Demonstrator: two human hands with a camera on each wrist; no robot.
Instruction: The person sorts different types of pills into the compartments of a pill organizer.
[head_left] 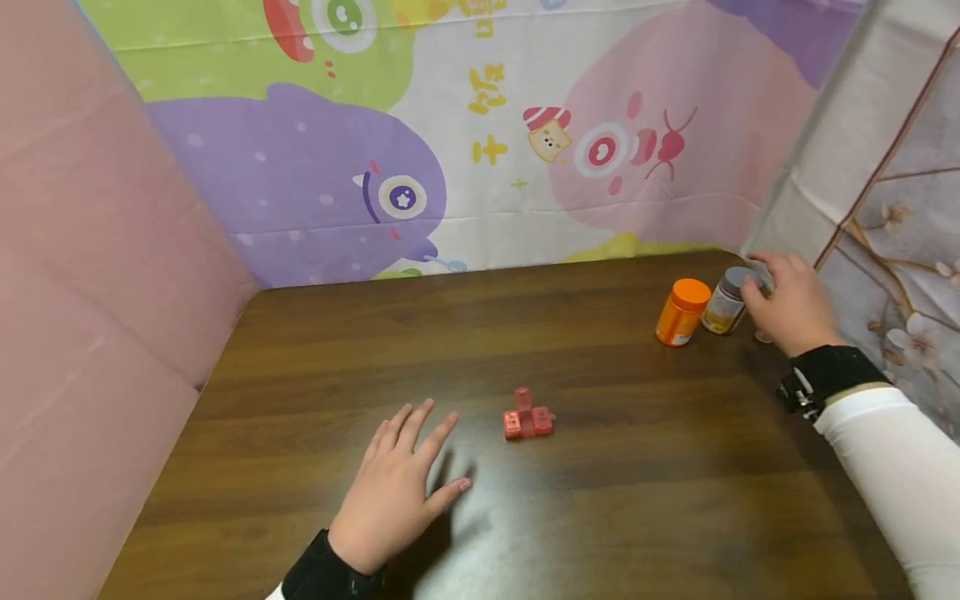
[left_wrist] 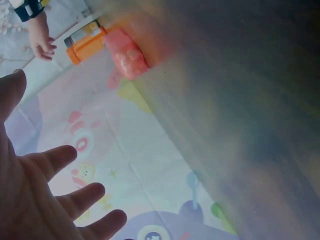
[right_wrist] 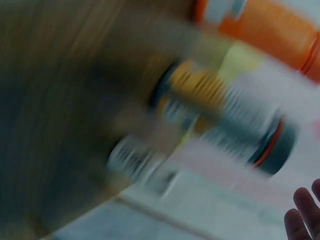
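Note:
A small red pill box (head_left: 528, 422) lies on the table with its middle lid raised. To its left my left hand (head_left: 401, 483) hovers over the tabletop, fingers spread and holding nothing. My right hand (head_left: 795, 304) is at the far right, its fingers loosely bent beside the grey-capped bottle (head_left: 723, 308). In the right wrist view, fingers (right_wrist: 305, 215) show apart from that bottle. Just left of it stands an orange bottle (head_left: 681, 315) with an orange cap. A small white bottle (right_wrist: 140, 162) appears blurred in the right wrist view; my right hand mostly hides it in the head view.
The brown wooden table (head_left: 360, 350) meets a cartoon-print cloth (head_left: 480, 200) at the back. Pink fabric (head_left: 97, 250) hangs along the left side, and a flower-print cloth (head_left: 911, 275) borders the right, close to my right hand.

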